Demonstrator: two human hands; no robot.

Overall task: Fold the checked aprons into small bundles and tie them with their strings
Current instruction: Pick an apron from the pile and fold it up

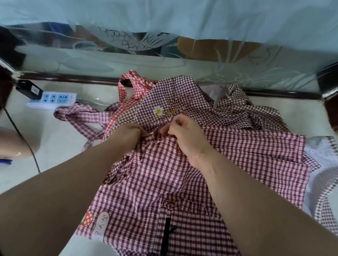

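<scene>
No bundle is tied yet; the checked aprons (179, 100) lie heaped loose. Your right hand (185, 134) pinches the top apron (159, 180) at its edge; your left hand (129, 131) is buried in cloth, its grip impossible to tell.

Aprons (154, 184) are matt, crinkled checked cloth; the floor (65, 142) is glossy pale tile; the power strip (53, 99) smooth white plastic.
</scene>
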